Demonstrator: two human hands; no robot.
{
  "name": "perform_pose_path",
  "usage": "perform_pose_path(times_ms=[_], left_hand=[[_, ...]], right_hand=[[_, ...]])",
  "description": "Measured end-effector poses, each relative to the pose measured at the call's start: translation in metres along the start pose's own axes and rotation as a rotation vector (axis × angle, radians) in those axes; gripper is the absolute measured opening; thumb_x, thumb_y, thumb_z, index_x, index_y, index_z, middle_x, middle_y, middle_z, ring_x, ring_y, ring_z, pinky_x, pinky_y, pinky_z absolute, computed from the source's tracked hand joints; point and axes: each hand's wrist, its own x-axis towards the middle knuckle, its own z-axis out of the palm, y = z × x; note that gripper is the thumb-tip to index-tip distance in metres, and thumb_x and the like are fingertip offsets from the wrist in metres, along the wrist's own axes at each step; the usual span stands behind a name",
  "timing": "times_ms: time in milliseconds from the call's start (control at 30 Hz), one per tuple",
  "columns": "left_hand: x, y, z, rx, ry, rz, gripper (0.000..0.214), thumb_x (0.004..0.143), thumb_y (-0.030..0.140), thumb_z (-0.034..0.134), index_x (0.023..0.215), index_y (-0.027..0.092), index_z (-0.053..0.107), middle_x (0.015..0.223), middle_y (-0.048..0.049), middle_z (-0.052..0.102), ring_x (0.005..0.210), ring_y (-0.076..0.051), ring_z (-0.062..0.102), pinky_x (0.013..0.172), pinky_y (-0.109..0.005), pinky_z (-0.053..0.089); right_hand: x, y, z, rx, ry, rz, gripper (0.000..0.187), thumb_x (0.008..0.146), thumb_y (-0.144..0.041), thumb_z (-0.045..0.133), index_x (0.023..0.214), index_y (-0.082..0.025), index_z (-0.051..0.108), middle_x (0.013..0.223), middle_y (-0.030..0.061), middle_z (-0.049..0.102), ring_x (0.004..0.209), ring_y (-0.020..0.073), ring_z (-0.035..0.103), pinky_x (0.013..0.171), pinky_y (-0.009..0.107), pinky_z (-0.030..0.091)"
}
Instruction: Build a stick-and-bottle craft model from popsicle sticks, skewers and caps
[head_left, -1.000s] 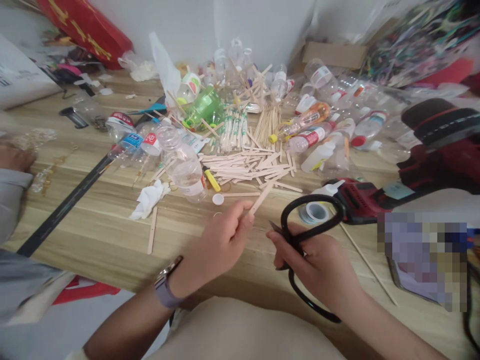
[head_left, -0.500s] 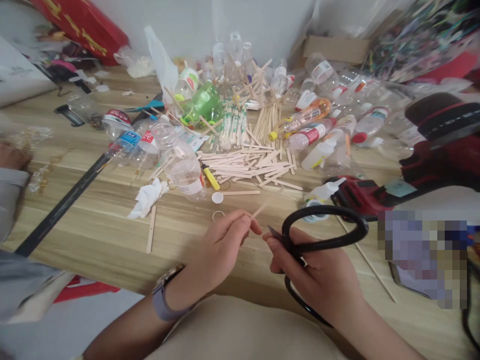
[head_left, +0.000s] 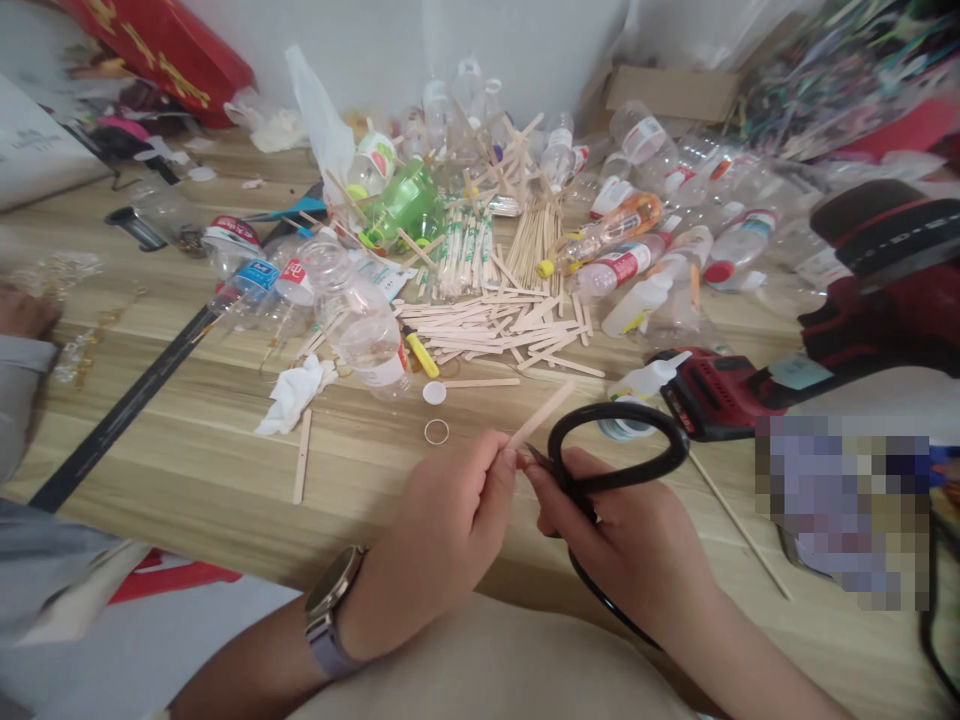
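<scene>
Pinched in my left hand (head_left: 457, 510) is a flat wooden craft stick (head_left: 546, 412), its free end slanting up to the right. My right hand (head_left: 630, 540) grips a pair of black-handled scissors (head_left: 619, 410) near the blades, with the big loops standing out above and below the fist. The blade tip lies close against the stick beside my left fingertips; whether it touches, I cannot tell. On the table just beyond my left hand lies a thin ring (head_left: 436, 431), with a white bottle cap (head_left: 434, 392) behind it.
Loose craft sticks (head_left: 495, 325) lie in a pile ahead, by a yellow-handled screwdriver (head_left: 422, 355). Plastic bottles (head_left: 622, 225) crowd the back. A red-black power tool (head_left: 750, 385) stands right, above a blurred-out patch (head_left: 847, 510). Another person's hand (head_left: 26, 310) rests at far left.
My left hand has shifted slightly right, and the stick now shows longer and clearer. The scissors have moved left, bringing the blade tip up to the stick.
</scene>
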Motion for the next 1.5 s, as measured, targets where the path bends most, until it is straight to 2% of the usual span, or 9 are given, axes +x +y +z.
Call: perform_pose_path(times_ms=[333,767,1167,1500], left_hand=[[-0.002,-0.0002,0.0024,0.126,0.007,0.067,0.028,0.099,0.027,0.033,0.09,0.019,0.059,0.074,-0.0008,0.066,0.065,-0.015,0.06,0.057,-0.027,0.037],[-0.0031,-0.0011,0.004,0.218,0.016,0.117,0.027,0.098,0.025,0.032,0.091,0.019,0.057,0.075,-0.0037,0.068,0.069,-0.018,0.065,0.061,-0.028,0.045],[-0.0029,0.0001,0.004,0.228,0.028,0.095,0.027,0.097,0.023,0.034,0.082,0.019,0.055,0.068,-0.002,0.064,0.06,-0.016,0.06,0.055,-0.026,0.04],[-0.0043,-0.0004,0.0047,0.245,0.029,0.121,0.026,0.097,0.024,0.033,0.085,0.019,0.056,0.069,-0.0024,0.064,0.061,-0.016,0.06,0.056,-0.027,0.04]], right_hand=[[-0.0008,0.0019,0.0027,-0.008,0.006,-0.005,0.025,0.095,-0.033,0.046,0.078,-0.021,0.059,0.052,-0.003,0.062,0.04,0.011,0.058,0.04,0.02,0.035],[-0.0018,0.0055,0.0027,-0.043,0.015,-0.008,0.022,0.094,-0.034,0.047,0.079,-0.021,0.057,0.049,-0.0033,0.06,0.039,0.0121,0.058,0.038,0.021,0.035],[-0.003,0.0036,0.0035,0.004,-0.021,0.045,0.022,0.094,-0.034,0.047,0.081,-0.022,0.06,0.05,-0.0037,0.061,0.042,0.0123,0.06,0.041,0.021,0.038],[-0.0025,0.0027,0.0038,0.032,-0.011,0.04,0.022,0.094,-0.032,0.048,0.079,-0.021,0.06,0.052,-0.0029,0.062,0.044,0.0123,0.061,0.042,0.02,0.038]])
